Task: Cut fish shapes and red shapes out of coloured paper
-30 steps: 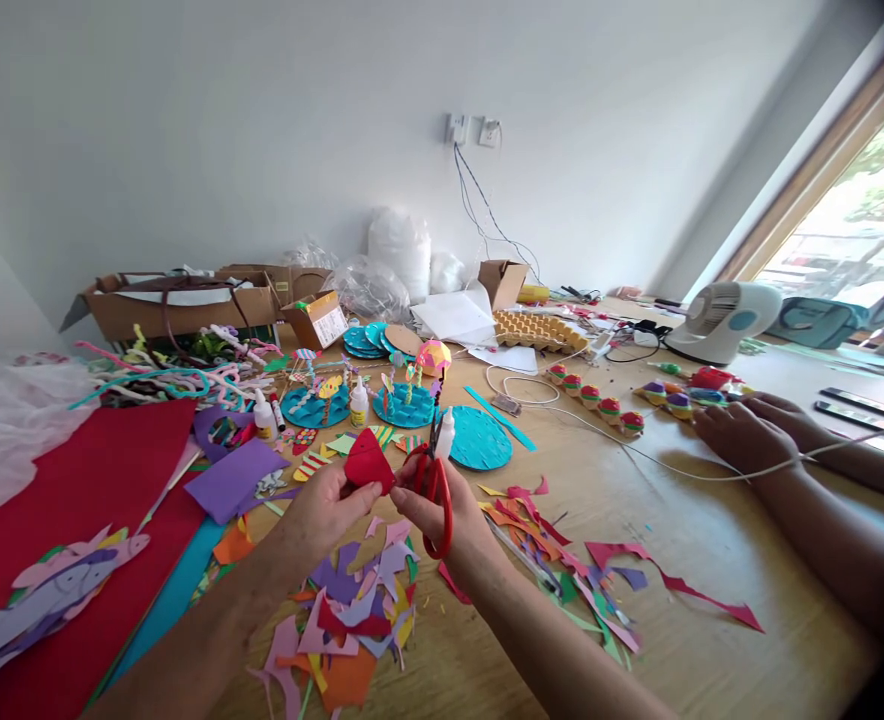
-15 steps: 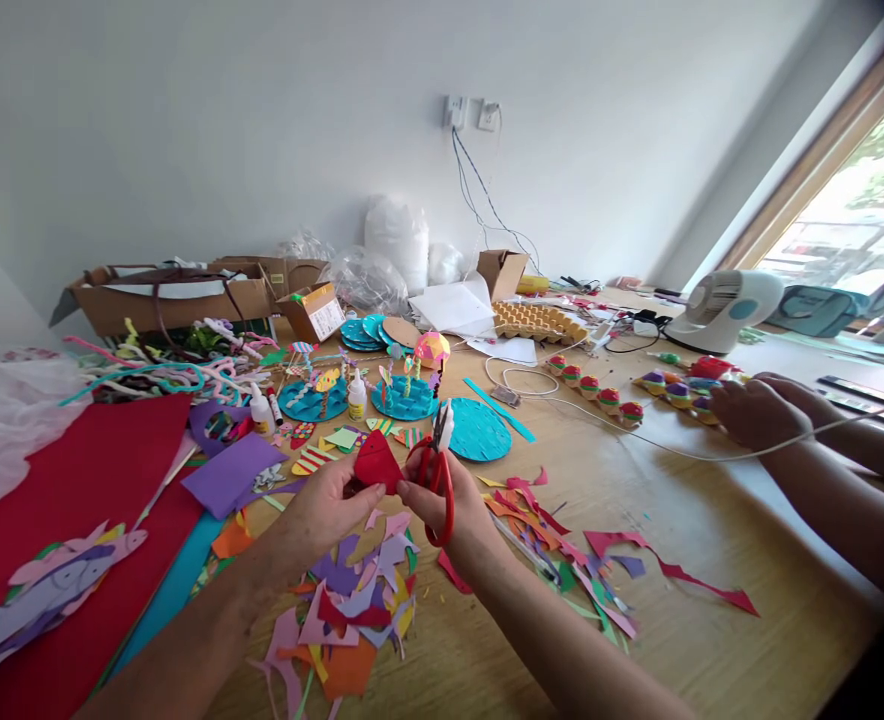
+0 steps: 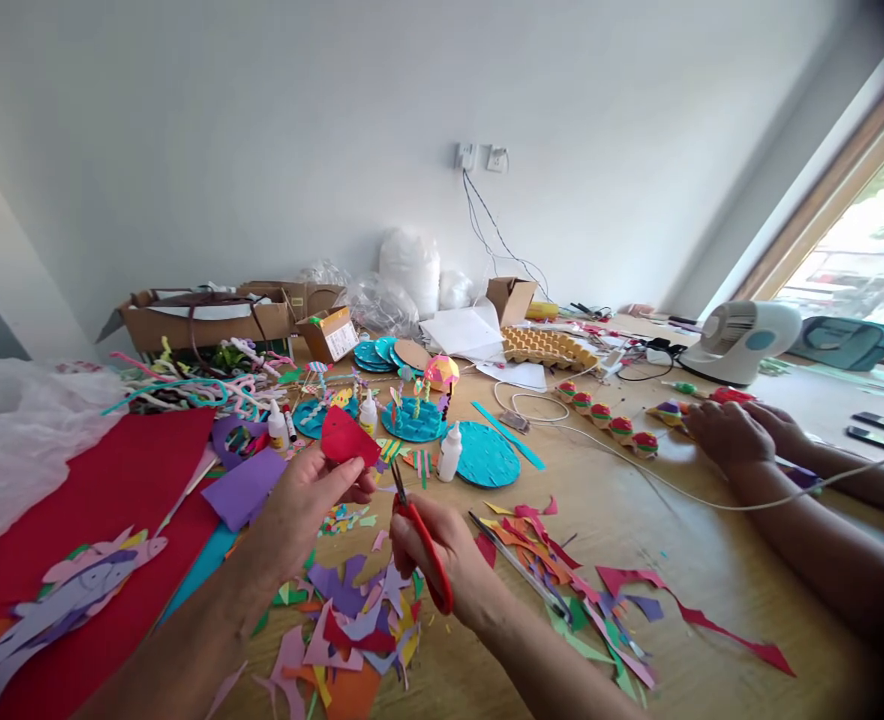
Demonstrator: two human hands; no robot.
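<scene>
Between the thumb and fingers of my left hand is a red paper piece, with small dark marks on its face. My right hand grips red-handled scissors; their blades point up and away, just right of the paper and apart from it. Under both hands lies a pile of coloured paper scraps. A white glue bottle stands beyond the scissors, beside a round blue disc. Fish-decorated blue discs stand farther back.
Red sheets and a purple sheet lie at left. More scraps and a pen are at right. Another person's hands work beside egg-carton pieces. A white cable crosses the table toward a fan.
My left hand has lifted the red paper up and left. The scissors have come away from it, turned and lowered, with my right hand moving slightly left. The view has tilted up.
</scene>
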